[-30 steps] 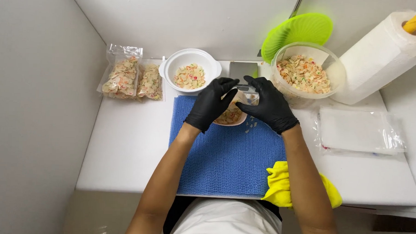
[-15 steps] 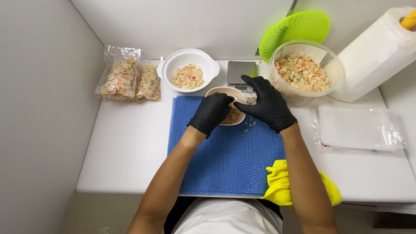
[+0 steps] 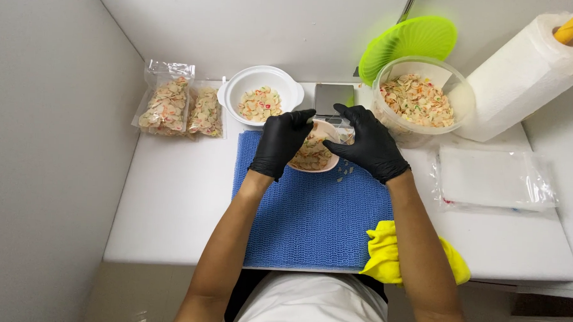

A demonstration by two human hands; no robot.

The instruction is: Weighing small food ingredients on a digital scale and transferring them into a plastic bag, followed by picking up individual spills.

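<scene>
A small pink bowl [image 3: 312, 157] of pale flakes is gripped by the left hand [image 3: 282, 142] and right hand [image 3: 368, 145] (both black-gloved) over the blue woven mat [image 3: 310, 212].

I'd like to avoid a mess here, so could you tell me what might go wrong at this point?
A few pieces already lie loose on the blue mat beside the small pink bowl, so more may spill while the left hand and right hand work over it. The large tub stands uncovered close to the right hand and could be knocked.
</scene>
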